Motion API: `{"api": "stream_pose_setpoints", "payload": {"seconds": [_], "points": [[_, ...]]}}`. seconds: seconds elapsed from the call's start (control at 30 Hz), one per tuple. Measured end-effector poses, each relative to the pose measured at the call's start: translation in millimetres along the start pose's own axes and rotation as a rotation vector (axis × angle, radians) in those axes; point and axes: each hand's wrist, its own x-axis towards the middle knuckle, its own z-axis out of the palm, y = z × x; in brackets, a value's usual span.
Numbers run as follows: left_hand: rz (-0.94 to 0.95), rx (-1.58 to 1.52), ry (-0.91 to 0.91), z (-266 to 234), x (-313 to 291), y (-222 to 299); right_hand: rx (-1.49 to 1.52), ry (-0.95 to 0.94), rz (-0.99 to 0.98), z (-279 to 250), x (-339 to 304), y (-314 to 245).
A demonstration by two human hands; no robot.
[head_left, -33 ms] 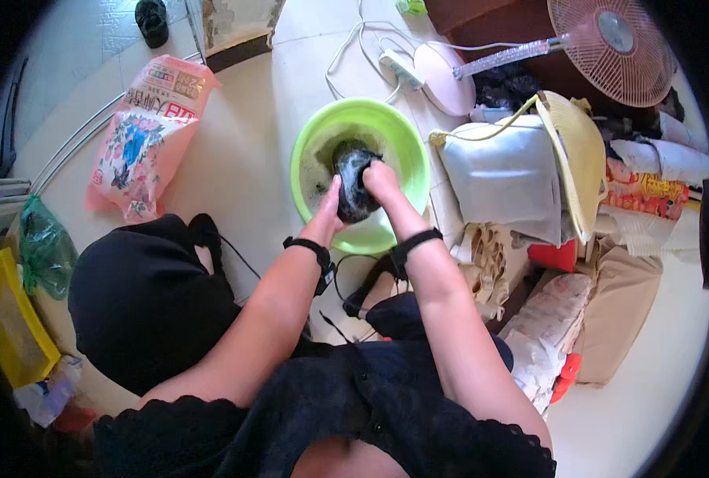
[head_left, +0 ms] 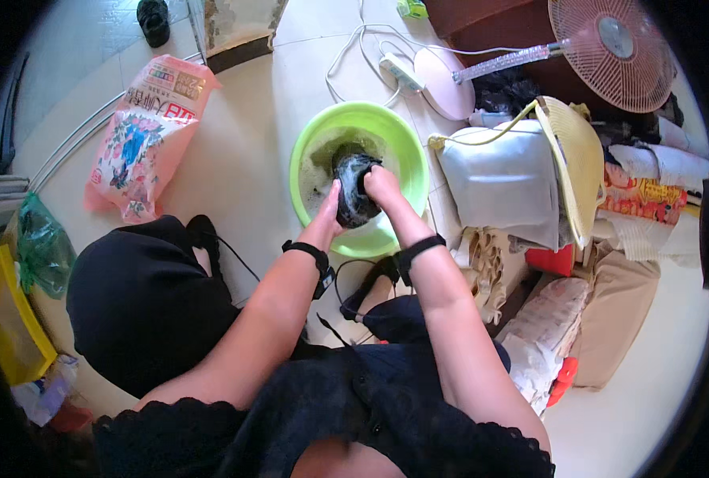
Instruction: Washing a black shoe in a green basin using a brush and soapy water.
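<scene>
A light green basin (head_left: 412, 119) stands on the floor in front of me, with cloudy, sudsy water in it. Over the water is a black, foam-streaked item (head_left: 354, 185), rounded and shoe-like; its exact kind is unclear. My left hand (head_left: 328, 209) holds it along the left side, palm against it and fingers partly hidden underneath. At its upper right edge, my right hand (head_left: 382, 186) is closed in a fist on a black part of it. The fingertips of that fist are out of sight. Black bands circle both wrists.
A pink flowered bag (head_left: 143, 147) lies left of the basin. A power strip (head_left: 402, 72) with white cable and a pedestal fan (head_left: 442, 80) are beyond it. To the right stand a silver-white bag (head_left: 490, 175) and beige shoes (head_left: 482, 267). A black-covered rounded shape (head_left: 147, 303) is beside my left arm.
</scene>
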Motion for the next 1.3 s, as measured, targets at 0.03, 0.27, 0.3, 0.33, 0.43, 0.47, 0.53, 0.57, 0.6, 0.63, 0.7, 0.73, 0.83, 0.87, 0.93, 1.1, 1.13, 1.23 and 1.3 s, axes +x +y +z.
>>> {"api": "stream_pose_setpoints", "payload": {"seconds": [0.03, 0.27, 0.3, 0.33, 0.43, 0.47, 0.53, 0.57, 0.6, 0.63, 0.7, 0.73, 0.83, 0.87, 0.93, 1.1, 1.13, 1.23, 1.3], "points": [[-0.011, -0.003, -0.022, 3, 1, -6, 0.005, -0.016, -0.056, -5, -1, 12], [-0.002, -0.110, 0.100, 9, 6, 9, -0.047, -0.402, -0.323, -79, -60, -5], [-0.002, -0.105, 0.096, 12, 7, 11, -0.052, -0.450, -0.323, -98, -64, -5], [0.010, -0.086, 0.061, 10, 7, 13, -0.055, -0.509, -0.328, -111, -68, -6], [-0.019, -0.065, -0.012, 17, 0, 10, -0.155, -0.510, -0.307, -119, -63, -5], [-0.049, -0.067, -0.045, 23, -4, 9, -0.205, -0.508, -0.276, -114, -57, -5], [-0.058, -0.046, -0.099, 15, 3, 9, -0.255, -0.448, -0.274, -74, -38, 0], [-0.039, -0.054, -0.113, 8, 6, 9, -0.236, -0.342, -0.218, -54, -28, -5], [-0.023, -0.063, -0.129, 4, 7, 9, -0.216, -0.237, -0.158, -38, -20, -9], [-0.001, -0.036, -0.075, 7, 9, 7, -0.215, -0.236, -0.158, -31, -12, -11], [-0.011, -0.004, -0.032, 7, 11, 7, -0.223, -0.082, -0.090, -22, 2, -17], [-0.021, 0.026, 0.009, 6, 13, 8, -0.219, -0.080, -0.093, -20, 8, -20], [0.059, 0.011, -0.018, 1, 16, 11, -0.280, -0.011, 0.013, -23, 11, -27], [0.101, 0.015, -0.065, -1, 16, 12, -0.280, -0.005, 0.014, -22, 8, -27], [0.097, 0.040, -0.029, 7, 15, 5, -0.296, -0.080, 0.106, -22, 7, -15], [0.128, -0.014, -0.065, -21, 36, 11, -0.368, -0.278, -0.084, -21, -1, 2], [0.167, -0.026, -0.112, -30, 37, 11, -0.295, -0.331, -0.079, -26, -12, -3], [0.156, 0.010, -0.021, -32, 36, 6, -0.101, -0.497, 0.136, -71, -49, -13], [0.148, 0.069, 0.052, -8, 34, -3, -0.009, -0.514, 0.040, -105, -66, 2]]}}
